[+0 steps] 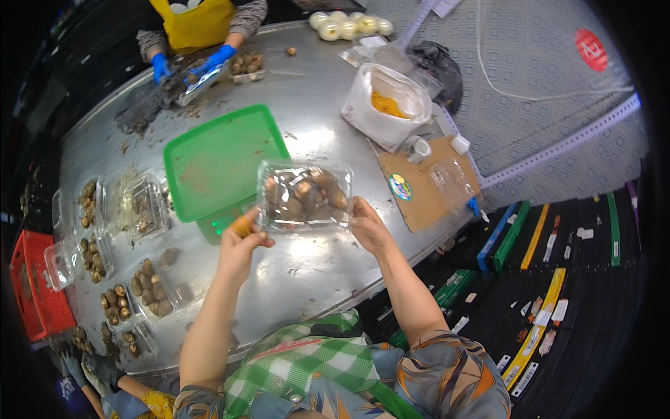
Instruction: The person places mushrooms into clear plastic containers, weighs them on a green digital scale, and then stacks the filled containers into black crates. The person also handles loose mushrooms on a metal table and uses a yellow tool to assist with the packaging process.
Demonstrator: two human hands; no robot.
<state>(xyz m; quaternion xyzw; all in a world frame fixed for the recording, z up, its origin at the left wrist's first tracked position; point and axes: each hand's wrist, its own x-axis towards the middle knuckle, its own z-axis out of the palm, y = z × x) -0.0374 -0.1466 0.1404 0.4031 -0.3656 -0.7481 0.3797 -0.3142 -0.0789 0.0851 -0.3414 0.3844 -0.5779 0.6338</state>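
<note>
A clear plastic clamshell box (305,196) full of brown root vegetables, which look like small taro, is held up between my two hands above the metal table. Its lid lies over the contents. My left hand (242,238) grips the left end, with something yellow around a finger. The right end is in my right hand (367,225). Just behind the box and to its left, a green plastic tray (222,160) rests on a scale (215,225) with lit green digits.
Filled clamshell boxes (149,288) stand at the left near a red crate (42,288). Across the table, a person in blue gloves (209,60) handles a box. At the right are a white sack (379,123) and cardboard (403,201). Another person's gloved hands (97,369) show lower left.
</note>
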